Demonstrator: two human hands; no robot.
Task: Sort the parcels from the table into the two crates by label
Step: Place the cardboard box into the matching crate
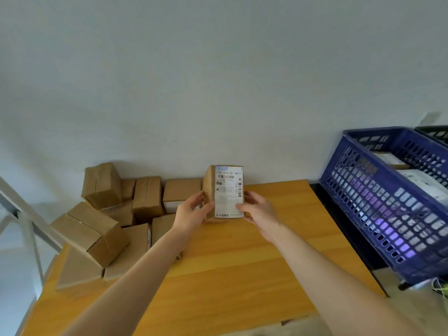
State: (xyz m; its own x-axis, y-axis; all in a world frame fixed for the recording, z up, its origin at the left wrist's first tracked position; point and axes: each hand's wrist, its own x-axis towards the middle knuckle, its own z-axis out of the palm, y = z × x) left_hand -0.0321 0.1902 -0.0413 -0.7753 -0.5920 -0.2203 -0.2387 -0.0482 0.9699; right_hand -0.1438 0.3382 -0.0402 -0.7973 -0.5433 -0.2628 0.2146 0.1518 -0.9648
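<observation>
I hold a small brown cardboard parcel [224,187] upright above the wooden table [230,267], its white shipping label with barcodes turned toward me. My left hand [191,212] grips its left side and my right hand [259,212] grips its right side. A pile of several brown parcels [116,214] lies at the table's left end against the wall. A blue perforated crate [388,200] stands to the right of the table, with white-labelled parcels partly visible inside. Behind it only the rim of a black crate [434,133] shows.
A white wall rises directly behind the table. A white metal frame [21,214] stands off the table's left end. The blue crate rests on a black stand [349,229] beside the table's right edge.
</observation>
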